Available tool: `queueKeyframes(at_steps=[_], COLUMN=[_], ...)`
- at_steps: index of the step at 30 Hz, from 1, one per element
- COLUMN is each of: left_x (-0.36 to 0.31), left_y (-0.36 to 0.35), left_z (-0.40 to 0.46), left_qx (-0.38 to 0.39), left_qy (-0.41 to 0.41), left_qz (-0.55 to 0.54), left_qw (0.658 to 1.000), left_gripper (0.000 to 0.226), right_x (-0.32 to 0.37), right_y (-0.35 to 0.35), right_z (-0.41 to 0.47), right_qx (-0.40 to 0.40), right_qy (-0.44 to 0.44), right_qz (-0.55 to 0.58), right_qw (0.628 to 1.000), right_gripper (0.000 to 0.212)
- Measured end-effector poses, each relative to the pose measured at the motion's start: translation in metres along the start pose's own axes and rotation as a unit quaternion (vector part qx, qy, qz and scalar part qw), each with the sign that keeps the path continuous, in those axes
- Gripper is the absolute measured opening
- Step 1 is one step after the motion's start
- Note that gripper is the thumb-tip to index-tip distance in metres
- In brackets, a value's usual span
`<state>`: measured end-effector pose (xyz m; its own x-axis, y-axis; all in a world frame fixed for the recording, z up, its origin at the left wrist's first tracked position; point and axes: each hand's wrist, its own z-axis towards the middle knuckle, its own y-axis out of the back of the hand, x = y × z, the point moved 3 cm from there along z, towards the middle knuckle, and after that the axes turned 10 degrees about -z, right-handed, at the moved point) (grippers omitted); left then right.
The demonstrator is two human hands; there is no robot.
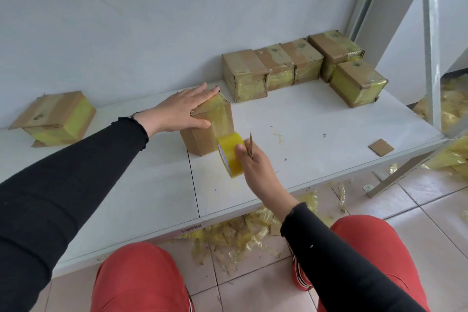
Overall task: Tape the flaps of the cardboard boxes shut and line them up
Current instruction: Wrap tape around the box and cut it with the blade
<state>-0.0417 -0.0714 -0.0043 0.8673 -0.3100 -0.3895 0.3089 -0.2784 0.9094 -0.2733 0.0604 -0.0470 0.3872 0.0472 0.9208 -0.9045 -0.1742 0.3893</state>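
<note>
On the white shelf point(304, 119), our flat left hand point(182, 109) pressed the cardboard box point(210, 129) flaps down while our right hand point(253, 162) gripped tape roll point(230, 154) and blade point(250, 145), stretching tape tight.

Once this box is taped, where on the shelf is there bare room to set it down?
Bare shelf lies right of the box in hand, in front of the row of taped boxes, out to the cardboard scrap. Another patch lies between the lone left box and the left hand. The back right corner is crowded.
</note>
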Motion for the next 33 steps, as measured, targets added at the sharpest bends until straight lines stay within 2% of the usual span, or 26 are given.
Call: queueKeyframes(at_steps=[4, 7, 9, 11, 13, 14, 16, 18, 19, 21, 26, 31, 33], left_x=[-0.01, -0.012, -0.013, -0.015, -0.014, -0.014, -0.014, -0.018, -0.022, -0.03, -0.03, -0.023, -0.024], left_y=[0.0, 0.009, 0.014, 0.007, -0.011, -0.02, -0.027, -0.023, -0.023, -0.03, -0.058, -0.059, -0.059], left_z=[0.003, 0.003, 0.005, 0.006, 0.007, 0.007, 0.01, 0.019, 0.024, 0.031, 0.039, 0.046, 0.045], left_qx=[-0.011, -0.018, 0.004, 0.053, 0.082, 0.076, 0.019, -0.046, -0.061, -0.065, -0.014, 0.041, 0.053], left_qy=[0.029, 0.058, 0.059, 0.08, 0.108, 0.115, 0.094, 0.036, 0.01, -0.024, -0.045, -0.056, -0.063], left_qz=[-0.012, -0.156, -0.276, -0.393, -0.469, -0.482, -0.45, -0.338, -0.267, -0.171, -0.136, -0.114, -0.09], left_qw=[0.999, 0.986, 0.959, 0.914, 0.873, 0.865, 0.888, 0.939, 0.962, 0.983, 0.99, 0.991, 0.992], left_gripper=[0.096, 0.09, 0.084, 0.071, 0.058, 0.056, 0.063, 0.064, 0.06, 0.053, 0.056, 0.059, 0.062], right_x=[-0.018, -0.005, 0.006, 0.017, 0.024, 0.024, 0.022, 0.022, 0.023, 0.028, 0.031, 0.018, 0.014], right_y=[-0.006, 0.003, 0.016, 0.03, 0.037, 0.04, 0.042, 0.044, 0.044, 0.045, 0.048, 0.043, 0.043], right_z=[-0.002, 0.001, 0.002, 0.001, -0.002, -0.003, -0.003, 0.001, 0.005, 0.011, 0.021, 0.008, 0.0], right_qx=[0.023, 0.033, 0.028, 0.023, 0.027, 0.028, 0.022, 0.005, -0.003, -0.019, -0.037, 0.037, 0.023], right_qy=[-0.077, -0.084, -0.072, -0.049, -0.031, -0.023, -0.012, -0.016, -0.018, -0.017, -0.007, -0.012, 0.005], right_qz=[-0.033, -0.022, 0.011, 0.061, 0.098, 0.1, 0.09, 0.087, 0.082, 0.066, 0.036, 0.05, 0.044], right_qw=[0.996, 0.996, 0.997, 0.997, 0.994, 0.994, 0.996, 0.996, 0.996, 0.997, 0.999, 0.998, 0.999], right_gripper=[0.036, 0.035, 0.035, 0.034, 0.035, 0.034, 0.027, 0.023, 0.024, 0.029, 0.024, 0.031, 0.029])
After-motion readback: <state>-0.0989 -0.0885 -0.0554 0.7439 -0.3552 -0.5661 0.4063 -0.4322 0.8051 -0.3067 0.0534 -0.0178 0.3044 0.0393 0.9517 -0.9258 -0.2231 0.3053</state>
